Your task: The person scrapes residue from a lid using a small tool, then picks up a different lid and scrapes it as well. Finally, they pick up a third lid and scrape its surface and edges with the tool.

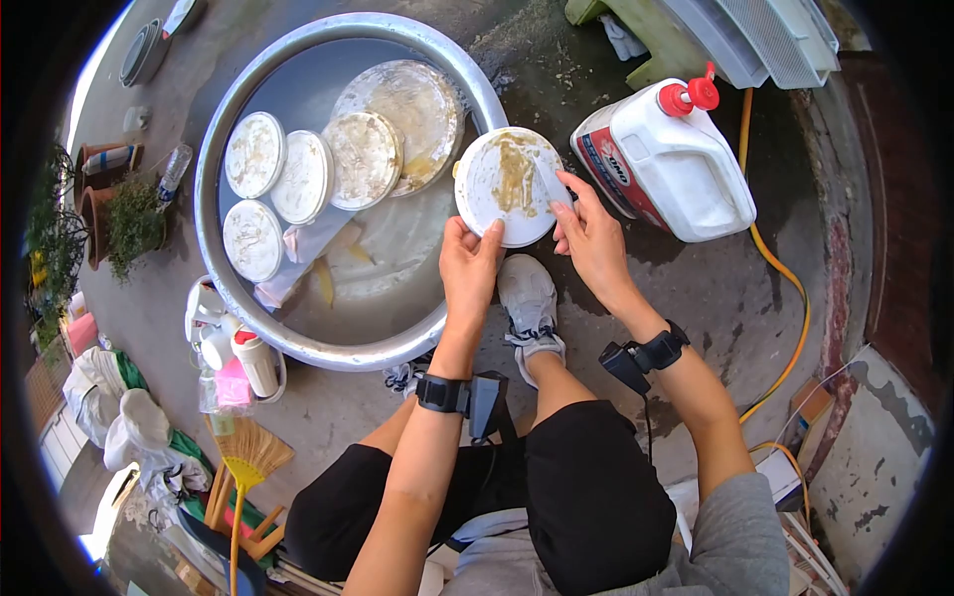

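A round white lid [509, 171] with a yellow-brown smear across its face is held up beside the basin rim. My left hand [471, 266] grips it at the lower edge, thumb on top and fingers underneath. Closed at the lid's right edge, my right hand [590, 234] pinches a thin, pale, flat piece [554, 187] that lies against the smeared face. In the large metal basin [221, 260] of water, several stained white lids [254, 155] float or rest, along with a larger round lid [422, 114] at the back.
A white jug with a red pump [686, 169] lies to the right, an orange hose [785, 268] beyond it. White containers [256, 364], a straw broom [248, 455] and potted plants [137, 223] are on the left. Grey crates [765, 35] stand at top right.
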`<state>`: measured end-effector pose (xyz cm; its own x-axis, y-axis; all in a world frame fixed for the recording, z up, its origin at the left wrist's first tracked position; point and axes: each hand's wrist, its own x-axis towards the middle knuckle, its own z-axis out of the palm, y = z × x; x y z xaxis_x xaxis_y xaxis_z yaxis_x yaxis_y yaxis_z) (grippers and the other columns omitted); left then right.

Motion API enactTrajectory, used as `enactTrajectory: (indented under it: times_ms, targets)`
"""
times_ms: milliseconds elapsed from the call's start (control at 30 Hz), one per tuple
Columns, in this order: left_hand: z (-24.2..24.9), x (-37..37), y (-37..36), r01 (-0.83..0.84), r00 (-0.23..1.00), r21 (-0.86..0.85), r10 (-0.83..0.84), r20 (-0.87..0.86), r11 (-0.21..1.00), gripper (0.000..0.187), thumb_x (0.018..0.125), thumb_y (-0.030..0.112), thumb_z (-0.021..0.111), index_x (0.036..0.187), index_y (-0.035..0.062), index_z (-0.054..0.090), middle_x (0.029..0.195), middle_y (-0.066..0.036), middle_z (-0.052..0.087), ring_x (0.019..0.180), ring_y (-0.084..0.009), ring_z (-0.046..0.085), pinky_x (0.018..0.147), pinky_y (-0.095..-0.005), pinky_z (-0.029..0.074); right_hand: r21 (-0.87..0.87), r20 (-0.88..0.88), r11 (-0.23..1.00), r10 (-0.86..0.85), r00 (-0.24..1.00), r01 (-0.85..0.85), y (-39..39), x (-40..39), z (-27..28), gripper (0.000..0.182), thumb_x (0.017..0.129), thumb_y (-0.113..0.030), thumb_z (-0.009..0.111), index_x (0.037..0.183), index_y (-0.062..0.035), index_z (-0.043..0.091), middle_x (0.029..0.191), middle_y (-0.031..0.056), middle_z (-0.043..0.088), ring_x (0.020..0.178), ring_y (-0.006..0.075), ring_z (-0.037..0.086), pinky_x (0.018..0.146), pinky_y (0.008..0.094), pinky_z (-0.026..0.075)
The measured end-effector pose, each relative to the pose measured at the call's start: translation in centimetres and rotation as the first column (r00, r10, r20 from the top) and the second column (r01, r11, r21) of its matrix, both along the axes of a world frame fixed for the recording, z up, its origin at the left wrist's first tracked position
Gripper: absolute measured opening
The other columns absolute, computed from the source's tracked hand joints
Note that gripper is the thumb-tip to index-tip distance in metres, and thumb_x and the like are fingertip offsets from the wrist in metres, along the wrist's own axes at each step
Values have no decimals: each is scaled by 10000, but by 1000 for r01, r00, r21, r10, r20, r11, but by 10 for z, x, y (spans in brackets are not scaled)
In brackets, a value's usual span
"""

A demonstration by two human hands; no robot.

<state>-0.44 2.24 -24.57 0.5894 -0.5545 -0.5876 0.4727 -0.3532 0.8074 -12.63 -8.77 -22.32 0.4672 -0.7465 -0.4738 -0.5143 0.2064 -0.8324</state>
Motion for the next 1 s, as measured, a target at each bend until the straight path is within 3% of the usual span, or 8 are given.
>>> enactTrajectory:
  times_ms: [67,233,300,467,700,833,900,1000]
  targets:
    - [-2,1,1,3,1000,-7,-3,-11,1000,207,921,148,644,1048,45,517,987,-65,686,858,-84,629,727,-225,492,-169,-96,986,-2,995,-14,0,-5,-12,361,964,-152,506,1312,-54,500,759,111,643,667,232,649,647,363,504]
    - [-5,1,3,21,1000,-12,-21,-12,1000,211,919,153,647,1050,52,515,997,-59,687,868,-82,631,732,-226,491,-549,-181,822,56,982,-148,-15,10,-7,399,906,-64,511,1305,-59,506,989,128,604,890,279,616,729,398,476]
    - [-5,1,3,34,999,2,-34,-6,999,214,918,152,649,1050,52,514,1000,-58,687,869,-81,631,734,-225,491,-752,-459,528,7,888,-393,-24,20,-10,466,846,-44,554,1309,-75,514,1038,105,562,931,267,599,736,382,475]
    - [-4,0,2,29,1000,-3,-29,9,1000,197,917,145,648,1033,47,522,980,-53,688,840,-77,631,717,-221,493,-660,-714,365,-33,700,-656,-20,37,-12,431,834,-116,564,1263,-87,546,968,54,537,835,189,572,701,319,453]
    - [-8,0,4,60,996,36,-62,66,998,194,916,142,648,1034,42,530,971,-52,687,832,-75,630,706,-222,495,-613,-719,393,82,690,-685,-6,6,15,471,822,-84,572,1291,-77,530,964,63,540,843,199,581,703,321,454]
    - [-4,-1,4,-21,999,-46,20,-37,999,229,914,139,647,1075,43,515,1023,-73,679,881,-96,639,734,-236,509,-663,-453,552,242,858,-506,2,-2,20,591,806,12,563,1370,-150,498,916,64,534,819,229,587,678,364,482]
    - [-2,-1,4,-131,982,-81,118,-149,988,256,916,130,638,1113,50,494,1076,-92,665,938,-124,644,779,-258,524,-510,-233,763,322,918,-397,5,-1,24,618,822,7,557,1389,-225,486,871,56,530,780,232,589,666,370,492]
    - [2,-1,5,-173,967,-94,151,-205,980,282,914,118,632,1145,54,482,1103,-102,656,962,-146,648,809,-274,532,-477,-187,782,355,916,-401,18,-3,21,533,882,-70,572,1376,-259,503,837,59,517,740,239,592,651,376,491]
